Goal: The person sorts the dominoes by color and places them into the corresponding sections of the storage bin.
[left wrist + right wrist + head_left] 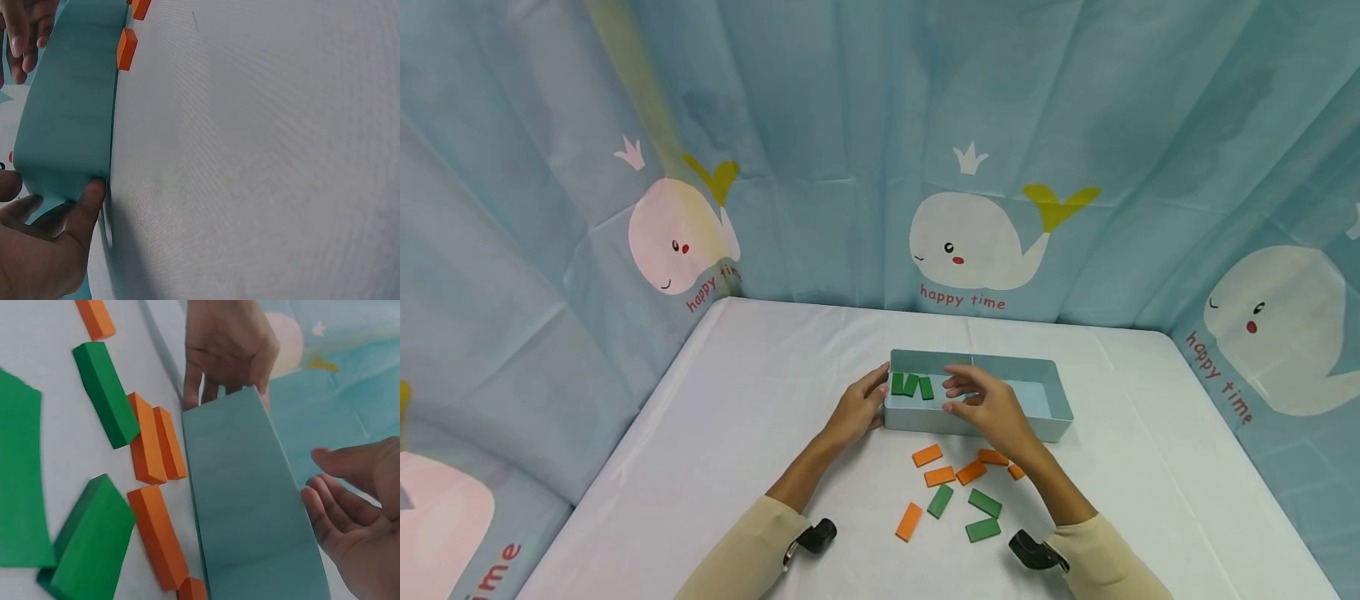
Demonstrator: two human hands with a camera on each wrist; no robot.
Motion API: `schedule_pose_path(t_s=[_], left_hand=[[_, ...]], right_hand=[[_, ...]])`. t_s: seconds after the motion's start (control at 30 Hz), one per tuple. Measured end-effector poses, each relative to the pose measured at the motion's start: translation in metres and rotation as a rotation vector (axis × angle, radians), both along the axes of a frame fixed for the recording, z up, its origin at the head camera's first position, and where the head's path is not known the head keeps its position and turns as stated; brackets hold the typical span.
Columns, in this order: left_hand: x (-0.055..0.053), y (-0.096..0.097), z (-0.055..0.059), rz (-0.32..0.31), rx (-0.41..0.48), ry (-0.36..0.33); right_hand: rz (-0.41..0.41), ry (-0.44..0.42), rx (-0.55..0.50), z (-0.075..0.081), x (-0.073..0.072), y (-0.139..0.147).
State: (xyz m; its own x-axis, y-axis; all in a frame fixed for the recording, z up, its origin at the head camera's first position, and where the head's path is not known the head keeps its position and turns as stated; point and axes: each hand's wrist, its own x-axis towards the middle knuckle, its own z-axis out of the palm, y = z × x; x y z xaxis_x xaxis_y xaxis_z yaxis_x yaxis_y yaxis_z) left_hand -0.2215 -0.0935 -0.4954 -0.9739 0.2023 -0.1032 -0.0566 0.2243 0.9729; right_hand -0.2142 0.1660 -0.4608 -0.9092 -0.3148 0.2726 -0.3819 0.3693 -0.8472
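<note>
My left hand [855, 410] rests with spread fingers against the left end of a shallow blue-green box [932, 422]. In the left wrist view, fingertips [95, 186] touch the box's end close to its lower corner. Over the middle of the box hovers my right hand [988, 407], thumb and fingers apart and nothing between them. Three green blocks, one of them the rightmost green block [927, 388], lie inside at the left. The right hand and wrist hide part of the interior.
In front of the box lie several orange blocks, including a nearby orange block [927, 455] and a closer orange block [908, 522]. Three green blocks lie among them, such as the green block [982, 530]. A whale-print curtain [850, 233] borders the white table [760, 358].
</note>
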Motion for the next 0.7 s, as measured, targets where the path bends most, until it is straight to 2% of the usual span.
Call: schedule_pose_path(t_s=[0.3, 0.7], left_hand=[[0.000, 0.000, 0.001, 0.002, 0.001, 0.001], [0.000, 0.000, 0.001, -0.003, 0.006, -0.003]], right_hand=[[0.041, -0.015, -0.024, 0.001, 0.017, 0.008], [0.128, -0.084, 0.007, -0.011, 0.035, 0.019]])
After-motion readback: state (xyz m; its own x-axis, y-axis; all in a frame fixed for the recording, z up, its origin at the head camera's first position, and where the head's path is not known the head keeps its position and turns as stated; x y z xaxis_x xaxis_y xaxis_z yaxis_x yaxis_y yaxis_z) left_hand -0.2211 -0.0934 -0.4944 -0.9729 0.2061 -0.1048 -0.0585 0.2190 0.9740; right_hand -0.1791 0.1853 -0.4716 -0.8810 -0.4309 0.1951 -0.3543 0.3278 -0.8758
